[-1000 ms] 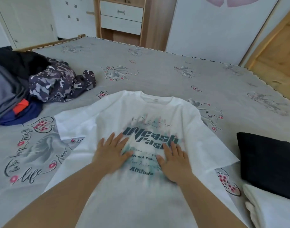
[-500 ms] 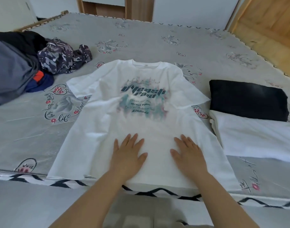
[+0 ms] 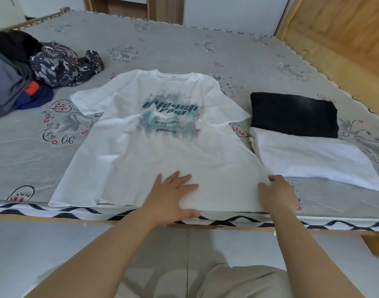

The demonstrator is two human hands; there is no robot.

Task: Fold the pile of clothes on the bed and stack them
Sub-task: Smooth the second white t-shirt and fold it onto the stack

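A grey flowered bed (image 3: 184,46) fills the room, a white T-shirt (image 3: 158,151) spread face up at its near edge. The left hand (image 3: 173,194) lies flat and open-fingered on the hem; the right hand (image 3: 276,194) curls at the shirt's lower right edge, apparently pinching it. The shirt's long axis runs straight away from both hands, collar farthest. Folded black and white clothes (image 3: 309,151) lie just right of the right hand; the unfolded pile (image 3: 33,67) sits far left.

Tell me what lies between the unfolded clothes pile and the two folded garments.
The head view shows the white printed T-shirt spread flat between the pile and the folded black and white garments.
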